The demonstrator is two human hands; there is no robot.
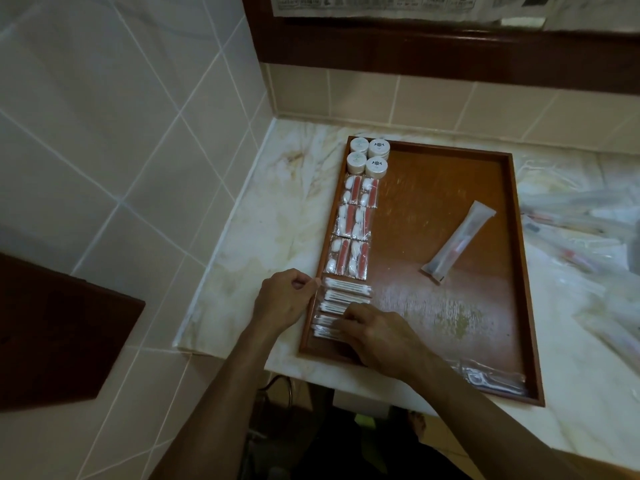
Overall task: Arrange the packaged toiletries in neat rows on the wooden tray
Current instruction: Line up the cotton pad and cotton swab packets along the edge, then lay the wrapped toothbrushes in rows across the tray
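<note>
The wooden tray lies on the marble counter. Along its left side run several round white boxes, then several packets with red strips and cotton pads, then a stack of cotton-swab packets at the near end. My left hand is at the tray's left rim with curled fingers pinching the edge of the top swab packet. My right hand lies over the lower swab packets, fingers bent onto them. A long clear toothbrush packet lies slanted in the tray's middle. More clear packets sit at the near right corner.
A heap of clear packaged items is spread on the counter to the right of the tray. Tiled walls close the left and the back, with a dark wooden frame above. A dark wooden surface is at lower left.
</note>
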